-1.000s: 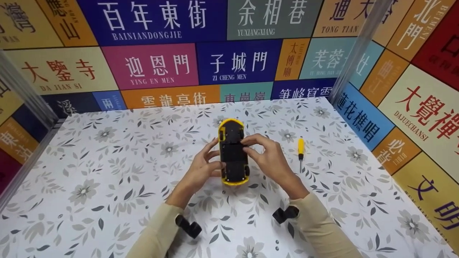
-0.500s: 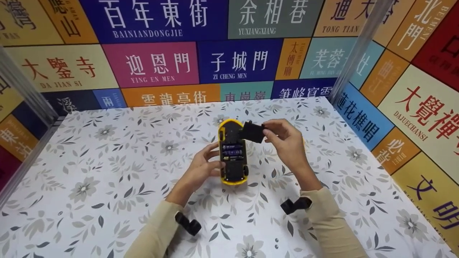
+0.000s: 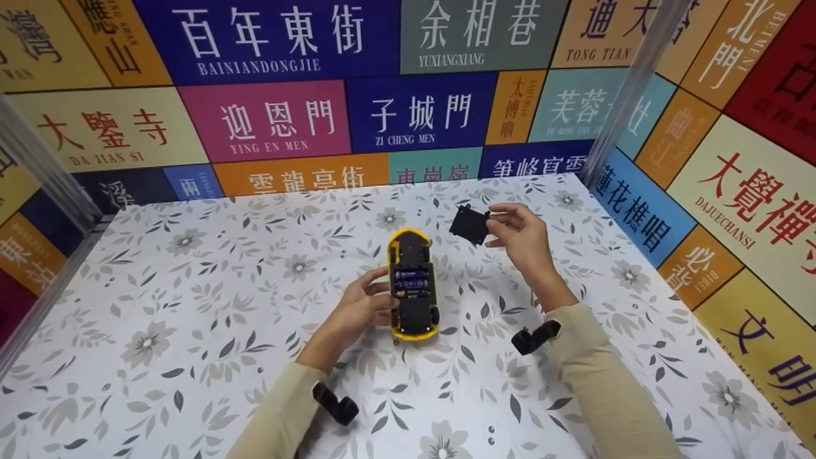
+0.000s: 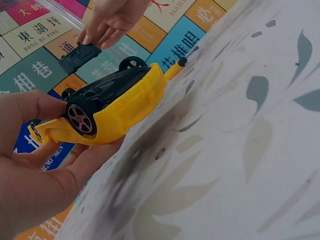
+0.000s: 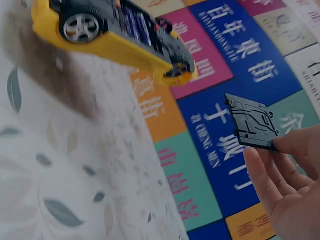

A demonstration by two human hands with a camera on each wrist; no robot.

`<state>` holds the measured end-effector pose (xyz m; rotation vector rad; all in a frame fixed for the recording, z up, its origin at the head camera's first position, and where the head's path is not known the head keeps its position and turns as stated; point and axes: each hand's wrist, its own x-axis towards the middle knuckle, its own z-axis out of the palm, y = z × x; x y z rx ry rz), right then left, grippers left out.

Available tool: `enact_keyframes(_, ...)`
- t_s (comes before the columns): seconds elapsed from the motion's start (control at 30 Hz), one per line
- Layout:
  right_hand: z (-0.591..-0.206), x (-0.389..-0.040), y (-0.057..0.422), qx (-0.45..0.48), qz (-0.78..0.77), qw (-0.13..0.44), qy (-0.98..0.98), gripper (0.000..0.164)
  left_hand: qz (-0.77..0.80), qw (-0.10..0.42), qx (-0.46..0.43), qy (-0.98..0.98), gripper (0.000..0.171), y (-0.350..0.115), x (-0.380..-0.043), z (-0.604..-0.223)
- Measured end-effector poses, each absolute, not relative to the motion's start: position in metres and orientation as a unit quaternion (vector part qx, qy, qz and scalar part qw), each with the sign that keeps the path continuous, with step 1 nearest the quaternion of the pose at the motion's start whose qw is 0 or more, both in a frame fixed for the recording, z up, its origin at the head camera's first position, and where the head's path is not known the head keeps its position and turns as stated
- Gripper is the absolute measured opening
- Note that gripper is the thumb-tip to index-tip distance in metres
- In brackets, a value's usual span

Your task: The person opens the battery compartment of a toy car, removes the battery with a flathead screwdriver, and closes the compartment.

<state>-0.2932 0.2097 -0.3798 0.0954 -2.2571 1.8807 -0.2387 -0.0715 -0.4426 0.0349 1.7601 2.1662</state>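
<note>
A yellow toy car [image 3: 413, 319] is held upside down, its black underside up, by my left hand [image 3: 357, 312] at its left side. In the left wrist view the thumb [image 4: 42, 106] lies along the car's edge near a wheel and the fingers support it from below. The car's battery compartment is uncovered, with several batteries [image 3: 411, 284] lying in it. To the right of the car, my right hand [image 3: 523, 239] pinches a black battery cover [image 3: 470, 225] by its edge, away from the car. Ridges and small tabs show on the cover [image 5: 250, 120] in the right wrist view.
A yellow-handled screwdriver [image 4: 176, 69] lies on the table to the right; in the head view my right hand and forearm hide it. A white floral cloth [image 3: 191, 287] covers the table. Colourful sign-printed panels [image 3: 421, 115] stand behind and at both sides.
My right hand has lifted the battery cover off the car and carried it to the right, exposing the batteries. My left hand keeps hold of the car, which sits slightly lower in view.
</note>
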Motion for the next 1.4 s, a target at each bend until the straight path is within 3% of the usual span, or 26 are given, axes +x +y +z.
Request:
enact_keyframes(0.6, -0.429, -0.335, 0.212, -0.097, 0.615, -0.044, -0.781, 0.036, 0.758, 0.219, -0.004, 0.614, 0.074, -0.074, -0.242, -0.461)
enact_keyframes(0.93, -0.442, -0.340, 0.213, -0.136, 0.553, -0.038, -0.821, 0.035, 0.758, 0.218, 0.019, 0.615, 0.072, -0.072, -0.240, -0.461)
enact_keyframes(1.4, -0.409, -0.336, 0.248, -0.082, 0.453, -0.070, -0.885, 0.036, 0.749, 0.222, 0.002, 0.624, 0.074, -0.073, -0.239, -0.456)
